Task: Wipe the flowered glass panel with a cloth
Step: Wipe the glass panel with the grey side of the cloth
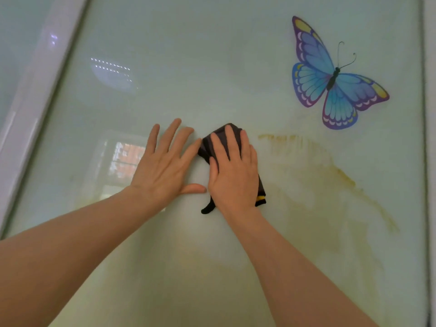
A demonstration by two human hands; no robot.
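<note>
A frosted glass panel (212, 67) fills the view, with a blue and purple butterfly sticker (335, 76) at the upper right. My right hand (233, 173) lies flat with straight fingers on a dark cloth (208, 147), pressing it against the glass near the middle. A yellow tag shows at the cloth's lower edge. My left hand (165, 166) rests flat on the glass just left of the cloth, fingers spread, index fingertip touching the cloth's edge. A yellowish smear (330, 171) runs across the glass to the right of the cloth and down the lower right.
A white frame bar (35, 90) slants along the panel's left side, with another pane beyond it. The panel's right frame edge (427, 161) runs down the far right. Reflections of lights and a window show on the left half of the glass.
</note>
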